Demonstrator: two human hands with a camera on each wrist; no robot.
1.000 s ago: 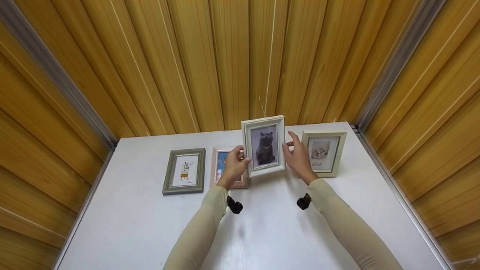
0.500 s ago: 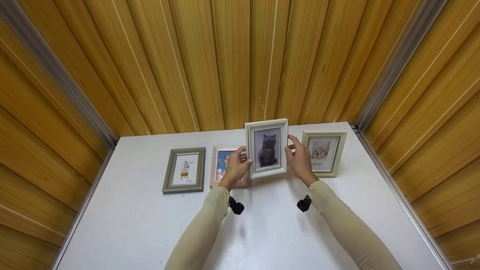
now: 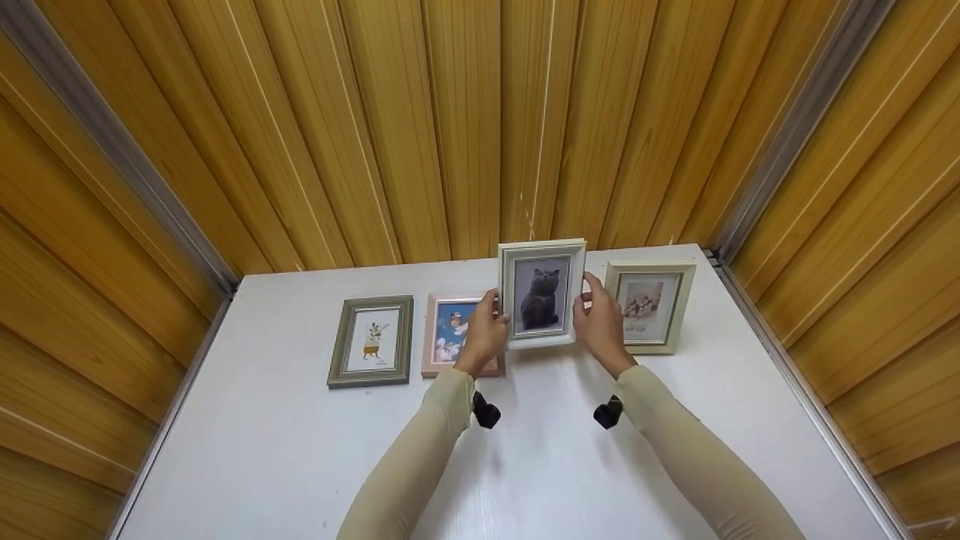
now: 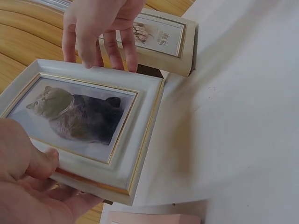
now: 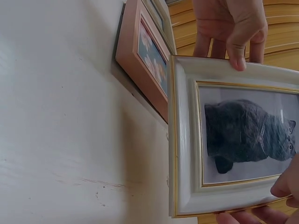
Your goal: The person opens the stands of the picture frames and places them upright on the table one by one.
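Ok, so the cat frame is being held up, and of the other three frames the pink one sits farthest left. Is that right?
Not quite: the green frame sits farthest left, with the pink frame next to it on its right, as the head view shows. The cat frame is indeed being held up.

The white frame (image 3: 541, 249) is gold-lined — the half-covered pink frame (image 3: 430, 334) at its eight o'clock seems blue-and-white inside; at three, a cream frame (image 3: 649, 267).
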